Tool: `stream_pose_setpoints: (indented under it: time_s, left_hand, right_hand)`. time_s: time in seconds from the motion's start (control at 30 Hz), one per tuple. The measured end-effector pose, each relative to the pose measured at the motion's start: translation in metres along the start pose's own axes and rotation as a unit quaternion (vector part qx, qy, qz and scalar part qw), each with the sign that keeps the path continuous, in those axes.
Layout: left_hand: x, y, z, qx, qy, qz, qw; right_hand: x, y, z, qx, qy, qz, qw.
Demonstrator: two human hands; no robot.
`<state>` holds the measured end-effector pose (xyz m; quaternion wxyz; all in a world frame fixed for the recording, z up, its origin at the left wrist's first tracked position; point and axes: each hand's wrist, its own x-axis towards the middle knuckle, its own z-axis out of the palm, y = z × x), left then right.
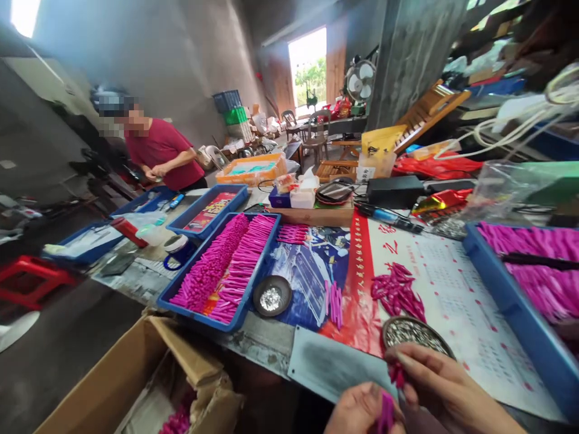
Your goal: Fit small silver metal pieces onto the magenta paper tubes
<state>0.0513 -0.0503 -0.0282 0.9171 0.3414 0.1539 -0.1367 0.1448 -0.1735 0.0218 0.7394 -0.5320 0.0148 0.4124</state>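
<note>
My left hand (362,410) is at the bottom edge, its fingers closed round a magenta piece (386,412). Just right of it, my right hand (434,383) pinches a darker pink piece (397,375) beside the rim of a round bowl of small shiny metal parts (418,335). Beyond the bowl lies a loose heap of dark pink pieces (398,289). Several slim magenta pieces (335,304) rest on the printed sheet to the left. A grey metal plate (335,361) lies at the table's front edge, near both hands.
A blue tray (244,307) holds rows of magenta pieces, with a small dark bowl (272,296) beside it. Another blue tray (511,319) stands at the right. An open cardboard box (113,367) sits below the table. A person in a red shirt (167,150) stands at the back left.
</note>
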Motion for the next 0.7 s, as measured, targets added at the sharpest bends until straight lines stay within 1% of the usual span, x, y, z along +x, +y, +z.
stream_pose_setpoints:
  time_s: [0.07, 0.13, 0.23, 0.33, 0.5, 0.6, 0.67, 0.7]
  left_hand:
    - [-0.006, 0.002, 0.005, -0.048, -0.027, -0.025, 0.998]
    - [-0.010, 0.006, 0.009, -0.062, -0.043, -0.049, 0.996]
    - [-0.013, 0.009, 0.013, -0.058, -0.041, -0.067, 0.995]
    - [-0.013, 0.008, 0.015, -0.059, -0.028, -0.076, 0.995]
    - [-0.010, 0.002, 0.012, -0.058, 0.000, -0.090, 0.994]
    - [-0.010, 0.000, 0.010, -0.071, 0.048, -0.075, 0.993]
    - [-0.013, 0.003, 0.009, -0.085, 0.084, -0.075, 0.990]
    - [-0.016, 0.007, 0.009, -0.087, 0.093, -0.078, 0.989]
  right_hand:
    - [-0.004, 0.005, 0.002, 0.063, -0.008, 0.032, 0.997]
    - [-0.005, 0.008, 0.002, 0.096, -0.026, 0.050, 0.994]
    - [-0.004, 0.012, -0.002, 0.111, -0.049, 0.060, 0.991]
    - [-0.002, 0.016, -0.005, 0.103, -0.048, 0.052, 0.992]
    - [0.003, 0.025, -0.006, 0.083, -0.040, 0.046, 0.995]
    - [0.007, 0.035, -0.007, 0.060, -0.022, 0.043, 0.997]
    - [0.008, 0.038, -0.007, -0.021, 0.000, 0.022, 1.000]
    - [0.008, 0.037, -0.008, -0.080, 0.010, 0.004, 0.997]
